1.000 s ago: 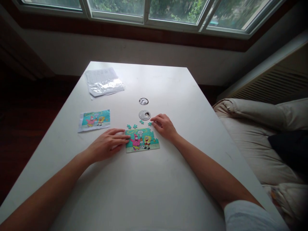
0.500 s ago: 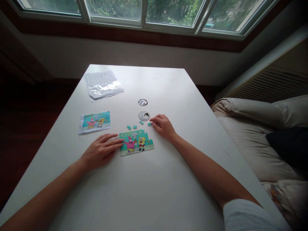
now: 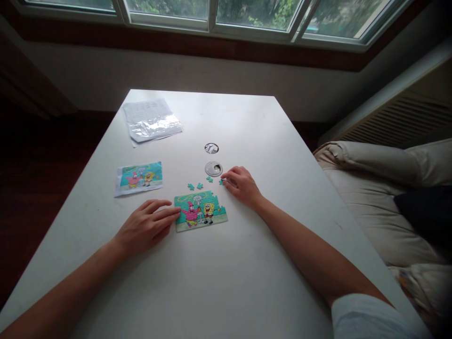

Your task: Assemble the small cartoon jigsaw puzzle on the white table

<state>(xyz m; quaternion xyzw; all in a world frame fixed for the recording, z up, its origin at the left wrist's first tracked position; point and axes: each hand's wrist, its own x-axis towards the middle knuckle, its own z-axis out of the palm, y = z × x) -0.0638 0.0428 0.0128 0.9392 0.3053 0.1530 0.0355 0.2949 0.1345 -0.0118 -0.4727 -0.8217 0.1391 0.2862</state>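
A nearly whole jigsaw puzzle [image 3: 199,214] with cartoon figures lies flat on the white table, its upper right corner open with a jagged edge. My left hand [image 3: 148,221] rests on the table with fingers stretched out, fingertips touching the puzzle's left edge. Beyond the puzzle, my right hand [image 3: 243,184] has its thumb and fingers closed around a small teal puzzle piece [image 3: 221,181], which is partly covered. Left of that hand lie more loose pieces: one puzzle piece [image 3: 209,179] near the grommet, another piece [image 3: 199,186], and a third piece [image 3: 191,187].
A printed picture sheet [image 3: 141,176] showing the same scene lies left of the puzzle. Farther back is a clear plastic bag with papers [image 3: 151,120]. A round cable grommet [image 3: 213,168] and a hole [image 3: 211,148] sit mid-table. A beige sofa [image 3: 360,197] stands to the right.
The view has shifted slightly. My right hand stays at the same teal piece, and my left hand remains at the puzzle's left edge.
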